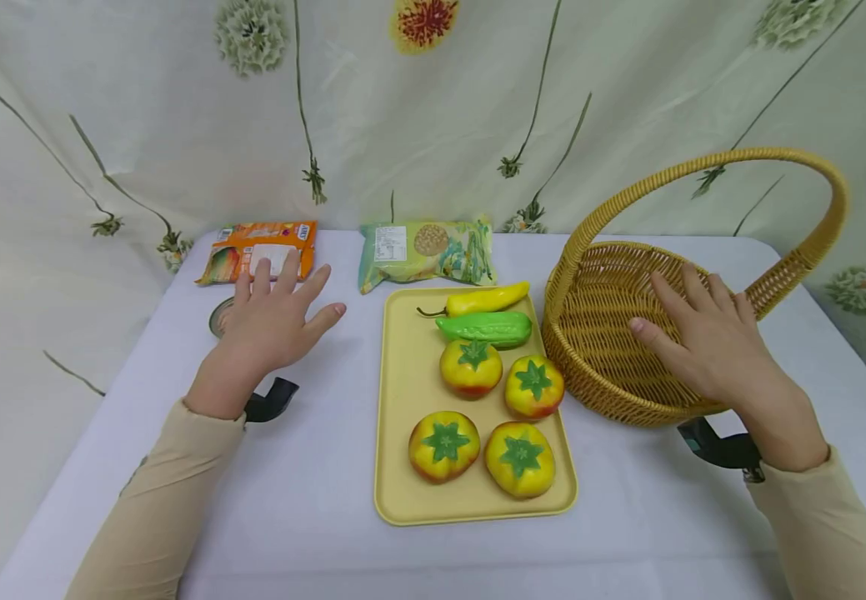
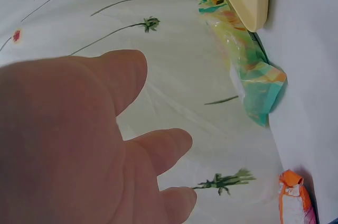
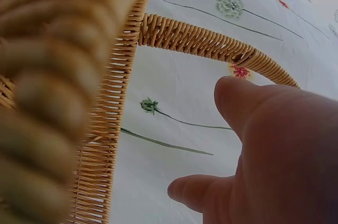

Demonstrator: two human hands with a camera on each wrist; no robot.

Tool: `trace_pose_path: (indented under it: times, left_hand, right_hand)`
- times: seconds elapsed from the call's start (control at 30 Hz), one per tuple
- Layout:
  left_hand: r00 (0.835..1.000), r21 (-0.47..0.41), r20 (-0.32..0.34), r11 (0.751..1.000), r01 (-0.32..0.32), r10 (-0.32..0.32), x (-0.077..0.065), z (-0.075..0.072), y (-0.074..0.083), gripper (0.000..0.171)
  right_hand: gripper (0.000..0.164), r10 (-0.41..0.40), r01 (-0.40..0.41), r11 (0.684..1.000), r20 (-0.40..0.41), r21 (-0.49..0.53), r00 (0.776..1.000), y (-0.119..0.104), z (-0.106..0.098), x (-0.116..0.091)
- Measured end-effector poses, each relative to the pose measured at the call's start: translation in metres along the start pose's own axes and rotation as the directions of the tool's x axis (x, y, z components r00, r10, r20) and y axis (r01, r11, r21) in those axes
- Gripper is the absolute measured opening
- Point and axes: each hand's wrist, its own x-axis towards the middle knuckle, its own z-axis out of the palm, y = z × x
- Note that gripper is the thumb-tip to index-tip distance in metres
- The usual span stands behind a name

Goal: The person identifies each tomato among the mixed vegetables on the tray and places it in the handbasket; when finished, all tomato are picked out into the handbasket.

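My left hand [image 1: 271, 321] hovers with fingers spread and holds nothing, in front of an orange snack packet [image 1: 232, 265] and a round tin [image 1: 217, 318] partly hidden behind it. My right hand [image 1: 713, 346] is likewise spread and holds nothing, overlapping the wicker basket [image 1: 605, 404] in the head view. In the right wrist view, the basket's woven rim [image 3: 119, 76] and handle [image 3: 195, 39] appear beside the thumb. Between the hands lies a beige tray [image 1: 406, 375] bearing a yellow pepper [image 1: 488, 298], a green cucumber-like vegetable [image 1: 487, 328] and several yellow-red fruits [image 1: 443, 447] with green leafy tops.
A green snack packet [image 1: 427, 252] lies behind the tray at the table's back edge. The basket's tall handle [image 1: 703, 162] arches up over its right side. A flowered cloth [image 1: 433, 125] hangs behind the white-covered table [image 1: 290, 500].
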Motion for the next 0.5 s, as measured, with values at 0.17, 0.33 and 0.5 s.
trace_pose_path:
  times: [0.17,0.33,0.5]
  left_hand:
    - [1.0,0.018,-0.002,1.0,0.0,0.0,0.0007,0.0005,0.0017,0.074]
    - [1.0,0.029,-0.001,1.0,-0.006,0.006,0.0012,0.0022,0.0029,0.073]
    - [1.0,0.022,0.013,1.0,-0.021,0.021,0.0025,0.0032,0.0045,0.074]
  right_hand:
    - [0.083,0.001,-0.001,1.0,0.006,0.004,1.0,-0.0002,0.0006,-0.0002]
    - [0.084,0.009,-0.009,1.0,0.013,0.011,1.0,-0.0009,0.0011,-0.0002]
    - [0.083,-0.006,0.006,1.0,-0.001,0.017,1.0,-0.0028,-0.0008,-0.0009]
